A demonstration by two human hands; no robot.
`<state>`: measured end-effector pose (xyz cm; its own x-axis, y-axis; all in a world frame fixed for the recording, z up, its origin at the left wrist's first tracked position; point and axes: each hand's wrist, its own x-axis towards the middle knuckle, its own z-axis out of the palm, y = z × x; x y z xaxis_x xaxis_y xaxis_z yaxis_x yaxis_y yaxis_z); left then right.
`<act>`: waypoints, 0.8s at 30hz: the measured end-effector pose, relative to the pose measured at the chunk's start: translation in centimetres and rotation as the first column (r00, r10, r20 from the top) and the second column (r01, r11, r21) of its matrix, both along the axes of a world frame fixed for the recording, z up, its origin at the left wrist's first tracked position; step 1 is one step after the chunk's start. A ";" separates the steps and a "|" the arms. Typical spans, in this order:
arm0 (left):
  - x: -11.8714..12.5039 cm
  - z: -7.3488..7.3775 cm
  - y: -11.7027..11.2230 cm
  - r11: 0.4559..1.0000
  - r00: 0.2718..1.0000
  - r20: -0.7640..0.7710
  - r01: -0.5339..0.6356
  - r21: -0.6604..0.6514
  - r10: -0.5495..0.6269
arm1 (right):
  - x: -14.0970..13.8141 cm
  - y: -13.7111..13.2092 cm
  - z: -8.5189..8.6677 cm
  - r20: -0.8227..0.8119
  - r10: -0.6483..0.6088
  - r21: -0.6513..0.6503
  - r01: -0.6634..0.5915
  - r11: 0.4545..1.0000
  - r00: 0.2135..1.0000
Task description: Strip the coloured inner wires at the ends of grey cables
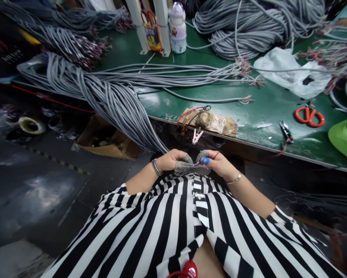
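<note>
Both hands meet in front of my striped shirt, just off the table's front edge. My left hand point(175, 160), with covered fingertips and a metal watch band at the wrist, pinches the end of a grey cable. My right hand point(215, 164) has a blue wrap on one finger and closes on the thin coloured wires point(197, 165) that come out of that cable end. A thick bundle of grey cables point(112, 108) hangs over the table edge down toward my left hand. Beyond the hands, a pink clothespin point(197, 136) sticks out from a taped wooden block point(212, 121).
Orange-handled scissors point(309, 117), small cutters point(286, 132) and a green plastic basket point(346, 137) lie at the right on the green table point(266, 112). A plastic bag point(292, 71), a bottle point(177, 31) and coiled grey cables point(249, 31) are behind. A cardboard box point(109, 143) stands on the floor at left.
</note>
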<state>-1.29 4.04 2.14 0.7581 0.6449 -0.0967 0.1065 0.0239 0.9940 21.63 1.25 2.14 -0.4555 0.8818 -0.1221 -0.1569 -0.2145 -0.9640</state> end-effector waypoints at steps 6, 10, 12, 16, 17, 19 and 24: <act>-0.1 3.1 0.0 0.858 0.995 -0.094 0.071 0.509 -0.027 | 0.9 2.1 -1.1 -0.104 -0.307 -0.276 0.269 0.923 0.946; -1.0 3.2 -0.1 0.669 0.975 -0.121 -0.034 0.742 0.185 | 2.1 2.0 -1.7 -0.082 -0.355 -0.329 0.311 0.892 0.931; -1.6 2.8 -0.1 0.604 0.959 -0.122 -0.059 0.795 0.255 | 2.4 1.4 -1.8 -0.050 -0.273 -0.317 0.244 0.916 0.961; -2.3 2.0 -0.4 0.566 0.950 -0.108 -0.082 0.821 0.294 | 2.2 0.4 -1.3 -0.002 -0.123 -0.277 0.118 0.954 0.992; -2.3 1.9 -0.4 0.564 0.950 -0.106 -0.083 0.822 0.294 | 2.1 0.3 -1.1 0.002 -0.096 -0.271 0.093 0.958 0.995; -2.4 1.9 -0.5 0.569 0.947 -0.104 -0.092 0.817 0.304 | 1.7 0.5 -0.8 0.008 -0.063 -0.259 0.063 0.964 0.998; -2.6 2.2 0.0 0.597 0.927 -0.013 -0.231 0.768 0.375 | 1.0 2.2 -0.6 0.008 -0.101 -0.269 0.099 0.958 0.995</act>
<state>-3.89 4.01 4.31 0.5252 0.7383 0.4232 0.3876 -0.6503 0.6534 22.61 3.46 1.56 -0.3681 0.8577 -0.3589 -0.1958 -0.4488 -0.8719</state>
